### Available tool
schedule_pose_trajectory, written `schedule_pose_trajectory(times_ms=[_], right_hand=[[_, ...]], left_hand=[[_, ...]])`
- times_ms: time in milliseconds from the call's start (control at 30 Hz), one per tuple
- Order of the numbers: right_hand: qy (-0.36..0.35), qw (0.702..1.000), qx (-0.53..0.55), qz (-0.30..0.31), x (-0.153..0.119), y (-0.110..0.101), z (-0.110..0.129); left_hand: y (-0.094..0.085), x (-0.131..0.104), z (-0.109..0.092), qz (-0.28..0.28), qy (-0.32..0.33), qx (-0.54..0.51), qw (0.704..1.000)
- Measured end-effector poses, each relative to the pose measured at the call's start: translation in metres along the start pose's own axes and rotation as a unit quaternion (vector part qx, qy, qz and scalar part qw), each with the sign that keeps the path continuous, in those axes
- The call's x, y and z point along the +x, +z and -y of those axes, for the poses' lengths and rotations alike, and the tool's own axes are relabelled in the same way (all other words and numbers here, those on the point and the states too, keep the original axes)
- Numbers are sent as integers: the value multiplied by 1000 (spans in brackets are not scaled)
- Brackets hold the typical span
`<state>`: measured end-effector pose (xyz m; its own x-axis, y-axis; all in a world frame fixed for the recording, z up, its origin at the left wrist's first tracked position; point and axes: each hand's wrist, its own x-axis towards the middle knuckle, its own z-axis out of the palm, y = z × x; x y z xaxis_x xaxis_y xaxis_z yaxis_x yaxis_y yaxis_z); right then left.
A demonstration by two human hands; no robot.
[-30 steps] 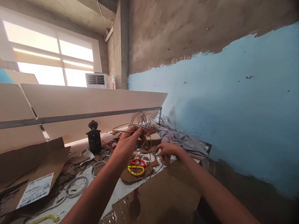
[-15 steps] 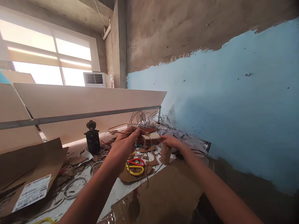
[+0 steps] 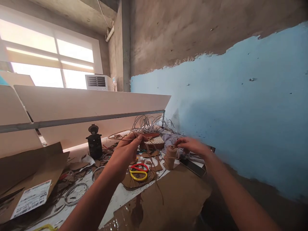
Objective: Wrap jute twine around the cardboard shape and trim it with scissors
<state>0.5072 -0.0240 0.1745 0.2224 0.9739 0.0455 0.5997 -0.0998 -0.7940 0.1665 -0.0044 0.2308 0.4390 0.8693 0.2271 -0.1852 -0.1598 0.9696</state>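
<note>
One bent sheet of brown cardboard (image 3: 14,168) lies at your far left, a white printed label (image 3: 31,199) on its lower part. Next along the littered white counter (image 3: 115,205) come a silvery ring of wire (image 3: 71,203) and, farther back, an upright black canister (image 3: 95,146) with its lid tipped up. Your left hand (image 3: 130,144) is raised over the scraps, its grip pinching brown twine (image 3: 148,150) between thumb and forefinger; part of the strand loops out to the left, and loose lengths hang down to the right. Just below it, scissors (image 3: 139,180) with one red and one yellow handle lie on a cut cardboard piece (image 3: 129,183). Behind are tangled grey wires (image 3: 149,122) and a pale-topped box (image 3: 157,140). Right of the scissors, your twine spool (image 3: 170,159) stands upright by a flat cardboard panel (image 3: 173,195). Your right hand (image 3: 192,146) is at the spool's top, fingers curled; you cannot tell whether its grip holds a strand. Under that hand lies a dark phone (image 3: 192,167), near grey cloth.
</note>
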Motion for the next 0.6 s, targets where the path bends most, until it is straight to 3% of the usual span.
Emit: schedule_pose_trajectory(times_ms=[200, 400, 600], right_hand=[[-80, 985, 133, 76, -6, 15, 40], [-166, 969, 180, 34, 16, 30, 62], [-189, 970, 153, -9, 47, 36, 60]], left_hand=[[-11, -3, -9, -16, 23, -35, 999], [-27, -10, -20, -56, 40, -39, 997], [-61, -17, -32, -100, 95, -52, 989]])
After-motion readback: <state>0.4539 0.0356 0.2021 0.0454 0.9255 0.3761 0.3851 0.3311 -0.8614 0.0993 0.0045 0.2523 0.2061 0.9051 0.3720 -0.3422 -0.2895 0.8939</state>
